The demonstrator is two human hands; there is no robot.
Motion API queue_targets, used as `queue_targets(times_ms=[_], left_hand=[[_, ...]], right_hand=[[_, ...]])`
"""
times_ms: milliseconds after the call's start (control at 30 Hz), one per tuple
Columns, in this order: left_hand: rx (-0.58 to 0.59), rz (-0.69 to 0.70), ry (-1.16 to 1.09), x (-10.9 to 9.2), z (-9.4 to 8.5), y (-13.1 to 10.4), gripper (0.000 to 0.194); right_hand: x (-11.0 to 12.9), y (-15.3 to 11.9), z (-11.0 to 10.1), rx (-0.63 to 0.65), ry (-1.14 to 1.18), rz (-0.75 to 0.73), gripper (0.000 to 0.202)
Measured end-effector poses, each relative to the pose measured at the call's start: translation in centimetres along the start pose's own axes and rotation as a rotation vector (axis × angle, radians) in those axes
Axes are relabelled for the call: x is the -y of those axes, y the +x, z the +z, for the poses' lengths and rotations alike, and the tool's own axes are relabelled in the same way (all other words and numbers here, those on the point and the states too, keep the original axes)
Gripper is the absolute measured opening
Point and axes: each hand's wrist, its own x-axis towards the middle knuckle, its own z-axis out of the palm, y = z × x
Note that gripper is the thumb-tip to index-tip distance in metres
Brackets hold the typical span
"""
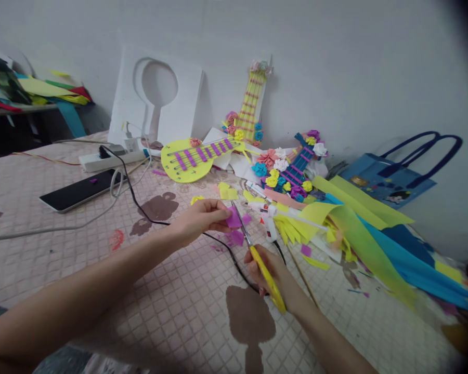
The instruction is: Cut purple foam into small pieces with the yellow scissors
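My left hand pinches a small piece of purple paper between thumb and fingers. In my right hand is a pair of scissors with yellow handles, its metal blades reaching up against the purple piece. Whether the blades are parted is hard to make out. Below the held piece lies another purple scrap. Yellow paper pieces sit just beyond my hands. To the right of the blades rests a white glue gun, partly covered by yellow paper strips.
A yellow paper guitar and a flowered blue one lie at the back. Crepe sheets and a blue bag are on the right. A phone, a power strip and a black cord are left.
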Motion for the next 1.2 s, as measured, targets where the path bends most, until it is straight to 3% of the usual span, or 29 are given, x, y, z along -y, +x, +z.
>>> queue_targets(times_ms=[167,833,1000,1200], left_hand=[[-0.004,-0.001,-0.008,-0.1,0.1,0.0,0.025],[0.028,-0.018,0.002,-0.2,0.0,0.0,0.023],[0.013,0.000,0.056,1.1,1.1,-0.5,0.022],[0.060,-0.015,0.114,3.2,2.3,-1.2,0.026]], right_hand=[[-0.8,0.1,0.1,-0.004,0.108,0.005,0.018],[-0.3,0.1,0.2,-0.005,0.188,0.110,0.045],[0.8,0.1,0.8,-0.115,0.469,0.066,0.045],[0.6,0.8,1.3,-0.261,0.607,0.006,0.036]])
